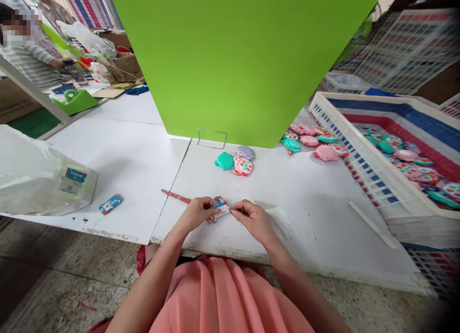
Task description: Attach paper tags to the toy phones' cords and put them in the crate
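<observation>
My left hand (200, 212) pinches a small blue and white card tag (222, 209) between thumb and fingers. At the tag's right edge the fingertips of my right hand (253, 219) are pressed together; whatever they hold is too small to make out. More printed tags (212, 220) lie under and beside my left hand. Partly beneath my right wrist spreads a bundle of thin white strands (283, 222). A slim red patterned stick (176, 195) with a grey tip lies left of my left hand. Beyond my hands sit teal (225, 161), lilac (245, 152) and pink (244, 166) animal-shaped toys.
A green board (230, 69) stands across the table (136, 155). At right, a white crate (362, 165) holds several toys, with a toy pile (311, 139) beside it. At left are a plastic bag (39, 175), a loose tag (111, 204) and a green tape dispenser (75, 101). Other people work behind.
</observation>
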The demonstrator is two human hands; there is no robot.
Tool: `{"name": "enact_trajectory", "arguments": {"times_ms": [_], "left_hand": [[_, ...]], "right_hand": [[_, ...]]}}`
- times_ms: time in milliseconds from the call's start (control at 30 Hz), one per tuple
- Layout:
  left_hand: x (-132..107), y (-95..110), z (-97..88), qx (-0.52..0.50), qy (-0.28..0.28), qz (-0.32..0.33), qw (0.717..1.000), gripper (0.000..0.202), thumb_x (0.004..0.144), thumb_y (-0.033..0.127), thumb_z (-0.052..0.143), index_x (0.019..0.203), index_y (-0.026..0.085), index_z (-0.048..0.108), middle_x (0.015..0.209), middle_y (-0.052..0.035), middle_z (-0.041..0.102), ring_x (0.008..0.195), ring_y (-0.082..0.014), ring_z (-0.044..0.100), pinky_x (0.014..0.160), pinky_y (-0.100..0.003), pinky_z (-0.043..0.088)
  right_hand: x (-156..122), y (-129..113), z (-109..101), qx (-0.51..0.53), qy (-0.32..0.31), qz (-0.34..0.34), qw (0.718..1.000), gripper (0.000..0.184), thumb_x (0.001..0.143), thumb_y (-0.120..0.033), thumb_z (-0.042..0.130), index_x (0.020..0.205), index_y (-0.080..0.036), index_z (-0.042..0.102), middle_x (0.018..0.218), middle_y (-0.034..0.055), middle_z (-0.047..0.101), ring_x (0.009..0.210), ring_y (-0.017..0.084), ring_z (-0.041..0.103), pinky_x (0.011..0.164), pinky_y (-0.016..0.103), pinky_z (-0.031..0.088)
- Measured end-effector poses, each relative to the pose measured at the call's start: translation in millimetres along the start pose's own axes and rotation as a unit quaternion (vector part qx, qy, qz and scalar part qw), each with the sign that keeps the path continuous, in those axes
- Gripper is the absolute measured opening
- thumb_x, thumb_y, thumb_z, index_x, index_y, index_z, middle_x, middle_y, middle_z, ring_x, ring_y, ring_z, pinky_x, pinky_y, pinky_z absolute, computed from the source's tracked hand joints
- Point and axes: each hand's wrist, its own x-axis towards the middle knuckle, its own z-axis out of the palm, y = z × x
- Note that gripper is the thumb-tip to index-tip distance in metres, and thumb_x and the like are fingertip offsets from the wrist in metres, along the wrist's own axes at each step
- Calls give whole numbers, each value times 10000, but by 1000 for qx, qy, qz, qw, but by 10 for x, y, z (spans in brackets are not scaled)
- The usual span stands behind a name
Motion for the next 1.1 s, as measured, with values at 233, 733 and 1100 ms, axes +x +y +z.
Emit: {"name": "enact_trajectory", "arguments": {"times_ms": [233,733,1100], "left_hand": [[-17,114,154,-6,-9,31,999,195,719,302,608,813,146,680,606,15,591,528,-90,508,510,-196,414],[-77,301,355,237,75,156,956,284,712,39,512,882,185,686,808,-32,650,756,-152,585,697,-244,434],[-74,267,363,206,59,138,967,332,692,50,476,933,175,667,801,-28,645,726,-146,573,685,-248,434]], "right_hand": [[2,-64,118,-196,66,-82,975,64,775,-170,559,771,-190,620,718,18,620,648,137,572,599,239,438],[-49,-160,169,-504,90,-98,854,97,813,-122,512,759,-187,560,757,44,589,725,179,555,624,266,362],[22,-6,89,-291,91,-70,950,94,792,-156,504,755,-193,582,739,27,617,673,152,574,631,251,415]]}}
